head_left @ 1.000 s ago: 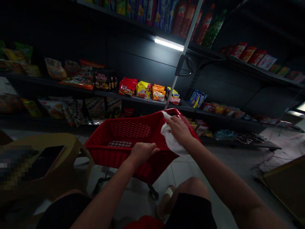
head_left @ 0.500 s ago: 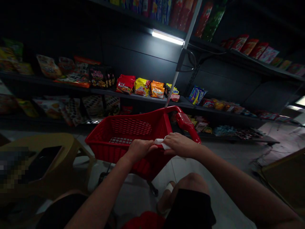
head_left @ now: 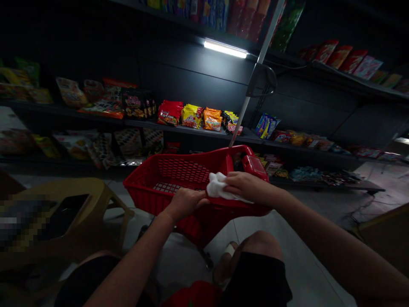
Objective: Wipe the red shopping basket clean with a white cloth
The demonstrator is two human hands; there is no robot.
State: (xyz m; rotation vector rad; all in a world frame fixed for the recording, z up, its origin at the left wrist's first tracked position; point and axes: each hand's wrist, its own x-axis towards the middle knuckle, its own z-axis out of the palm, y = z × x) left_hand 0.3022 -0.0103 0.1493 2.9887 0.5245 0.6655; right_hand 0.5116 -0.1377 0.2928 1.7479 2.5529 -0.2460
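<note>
A red plastic shopping basket on wheels (head_left: pixel 182 166) stands in front of my knees, its mesh bottom visible. My left hand (head_left: pixel 187 202) is closed over the near rim, thumb lying along it. Against the near rim, by the handle end, my right hand (head_left: pixel 244 185) presses a crumpled white cloth (head_left: pixel 219 186); its fingers are bent over the cloth. The basket's red handle (head_left: pixel 255 166) lies just beyond my right hand. A metal pole with a dark loop grip (head_left: pixel 262 80) rises behind the handle.
Shelves of packaged snacks (head_left: pixel 191 117) run along the back, under a lit tube lamp (head_left: pixel 225 48). At left, a tan stool (head_left: pixel 92 187) bears a dark phone (head_left: pixel 68 211). A brown box-like edge (head_left: pixel 386 230) stands at right. My knees flank the basket's near side.
My right hand has moved slightly right and up with the cloth, which now shows more of its folds. The basket has shifted a little right in view. My left hand still grips the rim.
</note>
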